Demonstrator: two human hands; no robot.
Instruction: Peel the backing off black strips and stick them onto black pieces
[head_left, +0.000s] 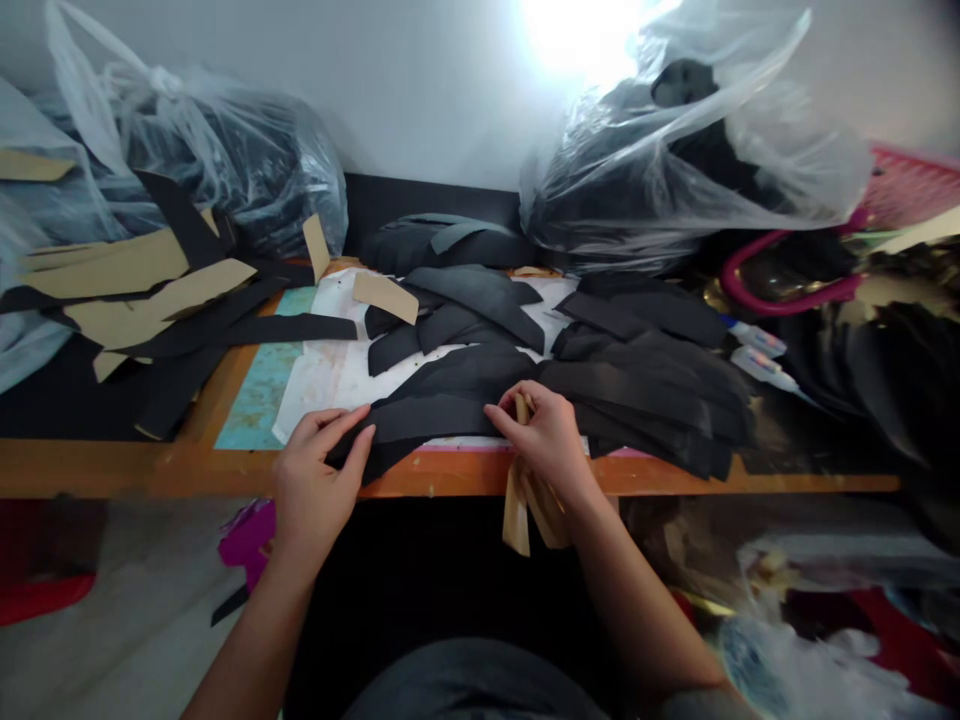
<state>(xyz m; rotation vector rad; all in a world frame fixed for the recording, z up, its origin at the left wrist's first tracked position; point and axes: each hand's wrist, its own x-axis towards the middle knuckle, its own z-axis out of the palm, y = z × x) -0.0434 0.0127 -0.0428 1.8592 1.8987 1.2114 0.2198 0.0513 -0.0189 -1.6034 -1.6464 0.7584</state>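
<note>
A long, curved black strip (439, 418) lies near the table's front edge, over other black pieces. At its left end, my left hand (319, 480) has thumb and fingers closed on it. My right hand (541, 435) is at the strip's other end, thumb tip against it. Curled in the fingers of that hand are tan peeled-looking strips (516, 510), which hang below the table edge. A fanned stack of black pieces (660, 385) lies just right of my right hand. Behind the strip are more black pieces (472, 300) and a small tan piece (386, 297).
Tan and black strips (142, 270) are heaped on the left of the wooden table (442, 475). Plastic bags (247, 150) of dark material stand at the back left and right. Glue-like white tubes (763, 365) and a pink-handled basket (795, 300) are on the right.
</note>
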